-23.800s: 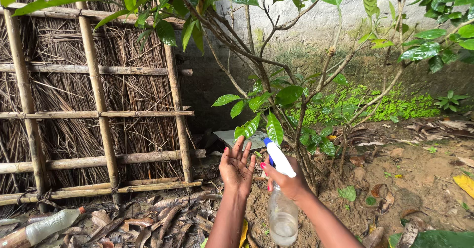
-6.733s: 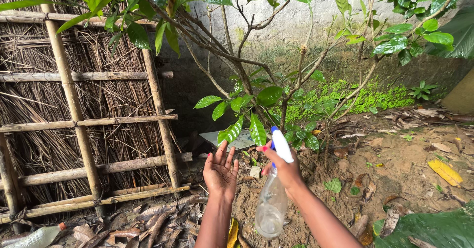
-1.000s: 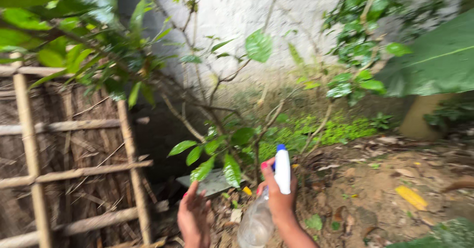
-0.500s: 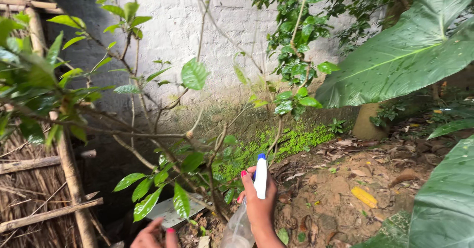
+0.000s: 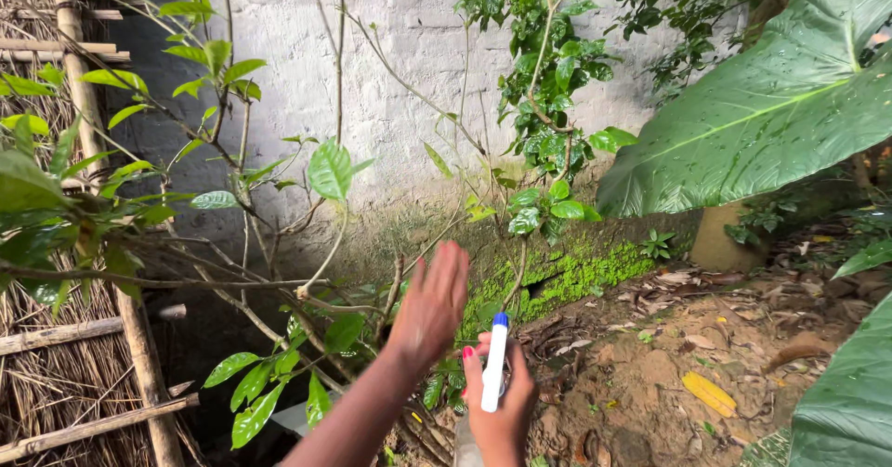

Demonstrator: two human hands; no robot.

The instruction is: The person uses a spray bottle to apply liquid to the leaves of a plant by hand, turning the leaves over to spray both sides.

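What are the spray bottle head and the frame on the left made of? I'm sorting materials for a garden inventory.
The spray bottle head, held in the right hand, looks like smooth white plastic with a blue tip. The frame seems to be bamboo: jointed, matte tan poles over dried thatch.

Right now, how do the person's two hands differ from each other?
The left hand is raised and open, fingers spread, holding nothing, its back to the camera; the right hand is closed round a spray bottle with a white head and blue tip. The left hand sits higher, among the thin branches; the right hand is lower, near the bottom edge. Both reach toward the leafy shrub before the white wall.
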